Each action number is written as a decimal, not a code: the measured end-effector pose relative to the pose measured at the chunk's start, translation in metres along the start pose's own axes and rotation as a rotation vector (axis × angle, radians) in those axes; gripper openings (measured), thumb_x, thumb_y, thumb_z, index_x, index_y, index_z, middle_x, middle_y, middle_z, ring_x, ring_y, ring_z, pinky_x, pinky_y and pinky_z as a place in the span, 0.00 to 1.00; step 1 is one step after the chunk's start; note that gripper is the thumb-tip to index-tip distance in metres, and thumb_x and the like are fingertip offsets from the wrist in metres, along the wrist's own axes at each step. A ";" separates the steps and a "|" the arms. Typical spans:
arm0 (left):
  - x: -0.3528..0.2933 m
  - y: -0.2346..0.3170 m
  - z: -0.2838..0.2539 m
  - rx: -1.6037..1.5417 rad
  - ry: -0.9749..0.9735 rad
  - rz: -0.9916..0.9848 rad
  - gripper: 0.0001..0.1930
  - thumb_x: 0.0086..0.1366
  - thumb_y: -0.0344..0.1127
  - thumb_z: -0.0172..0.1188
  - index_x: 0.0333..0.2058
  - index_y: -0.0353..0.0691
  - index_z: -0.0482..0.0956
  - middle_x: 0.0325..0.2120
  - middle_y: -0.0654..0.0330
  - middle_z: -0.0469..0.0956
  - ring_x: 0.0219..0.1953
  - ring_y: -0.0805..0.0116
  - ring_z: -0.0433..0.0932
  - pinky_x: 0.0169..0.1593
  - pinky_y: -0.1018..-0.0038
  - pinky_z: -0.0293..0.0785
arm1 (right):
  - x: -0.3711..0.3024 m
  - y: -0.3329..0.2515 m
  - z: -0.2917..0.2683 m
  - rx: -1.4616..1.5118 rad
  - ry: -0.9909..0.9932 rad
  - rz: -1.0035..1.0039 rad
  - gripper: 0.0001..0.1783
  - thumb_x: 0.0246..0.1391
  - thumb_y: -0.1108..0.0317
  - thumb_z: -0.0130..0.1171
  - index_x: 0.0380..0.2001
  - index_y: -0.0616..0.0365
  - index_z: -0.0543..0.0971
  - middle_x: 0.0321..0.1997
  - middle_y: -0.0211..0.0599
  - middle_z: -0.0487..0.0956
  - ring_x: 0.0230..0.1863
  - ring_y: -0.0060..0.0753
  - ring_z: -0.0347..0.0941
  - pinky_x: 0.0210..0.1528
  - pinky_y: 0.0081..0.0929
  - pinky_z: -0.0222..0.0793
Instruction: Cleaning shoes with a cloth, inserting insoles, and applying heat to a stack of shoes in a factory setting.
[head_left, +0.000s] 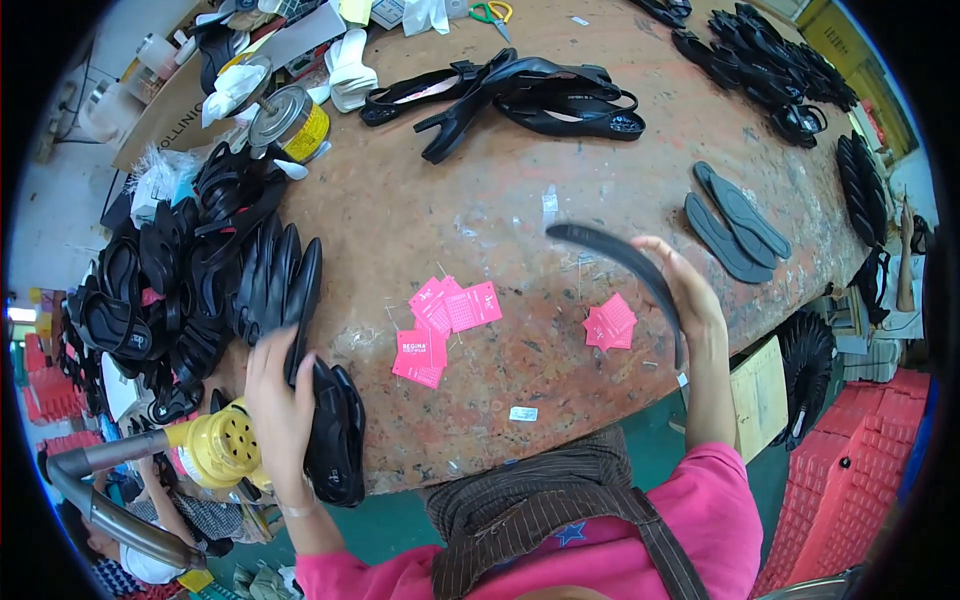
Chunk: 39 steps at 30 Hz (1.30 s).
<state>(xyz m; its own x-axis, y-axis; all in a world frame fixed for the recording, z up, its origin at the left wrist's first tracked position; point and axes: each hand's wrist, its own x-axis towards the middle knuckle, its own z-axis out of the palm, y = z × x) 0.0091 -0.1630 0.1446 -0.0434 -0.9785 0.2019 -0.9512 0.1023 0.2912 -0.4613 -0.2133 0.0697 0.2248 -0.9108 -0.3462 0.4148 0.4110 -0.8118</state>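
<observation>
My right hand (690, 290) grips a long, dark, curved shoe sole (625, 258) seen nearly edge-on above the table. Its thumb and fingers close around the sole's near half. At the left, my left hand (280, 400) reaches over the table edge with fingers stretched and thumb apart, beside a row of pointed black shoes (275, 275). One shoe shows between thumb and fingers; whether they touch it is unclear. A pair of black shoes (335, 430) stands just right of that wrist. Pink tags (450, 310) lie between my hands, and more pink tags (611, 323) near the sole.
Two grey soles (735, 225) lie at the right. Black slingback shoes (520, 95) sit at the back, with scissors (491, 15) beyond. A tin can (290, 122) stands back left. A yellow lamp-like fixture (222, 447) on a metal arm is close to my left wrist.
</observation>
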 end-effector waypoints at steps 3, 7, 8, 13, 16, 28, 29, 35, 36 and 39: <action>0.109 0.052 0.040 -0.172 -0.072 0.315 0.23 0.61 0.32 0.62 0.55 0.34 0.73 0.55 0.46 0.73 0.58 0.48 0.71 0.61 0.64 0.67 | -0.003 0.008 -0.011 -0.231 -0.012 -0.019 0.32 0.50 0.49 0.68 0.52 0.56 0.72 0.37 0.24 0.75 0.29 0.13 0.71 0.30 0.17 0.69; 0.226 0.062 0.149 0.020 0.104 0.452 0.34 0.62 0.40 0.63 0.63 0.32 0.63 0.65 0.45 0.61 0.64 0.48 0.64 0.65 0.61 0.62 | 0.005 0.023 -0.012 0.516 -0.261 -0.123 0.45 0.59 0.32 0.47 0.64 0.60 0.62 0.30 0.32 0.68 0.19 0.20 0.57 0.25 0.20 0.59; 0.245 0.073 0.168 0.033 0.079 0.388 0.31 0.61 0.40 0.63 0.60 0.33 0.67 0.62 0.45 0.65 0.61 0.48 0.68 0.62 0.61 0.65 | 0.003 0.023 -0.014 0.538 -0.231 -0.207 0.46 0.62 0.30 0.38 0.68 0.59 0.57 0.31 0.35 0.65 0.20 0.22 0.56 0.25 0.24 0.61; 0.282 0.083 0.205 -0.185 0.056 0.139 0.12 0.57 0.35 0.64 0.40 0.40 0.83 0.35 0.47 0.82 0.40 0.47 0.81 0.46 0.59 0.76 | -0.020 0.016 -0.036 0.028 0.321 -0.170 0.29 0.54 0.64 0.65 0.56 0.63 0.70 0.41 0.37 0.78 0.32 0.28 0.75 0.39 0.28 0.74; 0.275 0.078 0.172 -0.289 0.162 0.155 0.14 0.57 0.35 0.64 0.42 0.38 0.83 0.36 0.47 0.82 0.41 0.50 0.82 0.46 0.62 0.76 | -0.029 0.010 -0.040 -0.054 0.299 -0.125 0.23 0.45 0.77 0.67 0.47 0.65 0.76 0.43 0.37 0.81 0.42 0.29 0.78 0.48 0.27 0.74; -0.060 0.101 0.002 -0.002 0.117 0.503 0.06 0.54 0.23 0.63 0.32 0.36 0.82 0.18 0.59 0.69 0.17 0.66 0.68 0.22 0.71 0.64 | -0.047 0.023 0.032 -0.252 -0.212 -0.153 0.23 0.54 0.75 0.63 0.54 0.67 0.74 0.49 0.29 0.80 0.48 0.19 0.74 0.55 0.20 0.67; -0.088 0.093 0.016 0.029 0.065 0.603 0.08 0.53 0.23 0.62 0.33 0.37 0.82 0.17 0.61 0.68 0.16 0.66 0.67 0.21 0.70 0.63 | -0.052 0.019 0.033 -0.340 -0.170 -0.143 0.25 0.51 0.75 0.65 0.54 0.66 0.74 0.50 0.31 0.79 0.48 0.20 0.74 0.55 0.22 0.68; -0.175 0.060 0.091 -0.008 -0.324 0.482 0.13 0.53 0.30 0.65 0.38 0.36 0.81 0.27 0.59 0.73 0.35 0.62 0.74 0.38 0.66 0.71 | -0.081 0.010 0.045 -0.228 0.075 -0.332 0.35 0.49 0.66 0.63 0.61 0.62 0.67 0.43 0.33 0.76 0.44 0.25 0.72 0.49 0.24 0.67; -0.178 0.066 0.091 -0.102 -0.221 0.430 0.13 0.52 0.30 0.67 0.38 0.36 0.81 0.30 0.58 0.75 0.37 0.59 0.75 0.40 0.64 0.71 | -0.080 0.013 0.029 -0.386 0.081 -0.344 0.33 0.51 0.61 0.62 0.60 0.62 0.69 0.41 0.31 0.75 0.42 0.23 0.70 0.45 0.22 0.65; -0.186 0.071 0.079 -0.186 0.010 0.289 0.15 0.50 0.30 0.70 0.38 0.37 0.82 0.40 0.55 0.77 0.43 0.53 0.75 0.47 0.61 0.72 | -0.084 0.028 0.044 -0.581 0.170 -0.357 0.29 0.55 0.58 0.60 0.58 0.60 0.74 0.38 0.29 0.74 0.38 0.19 0.67 0.41 0.20 0.62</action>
<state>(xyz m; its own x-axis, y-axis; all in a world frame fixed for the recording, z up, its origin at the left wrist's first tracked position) -0.0744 0.0122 0.0537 -0.2989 -0.9027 0.3096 -0.8280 0.4066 0.3860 -0.4295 -0.1231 0.0967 0.0015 -0.9991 -0.0423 -0.1111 0.0418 -0.9929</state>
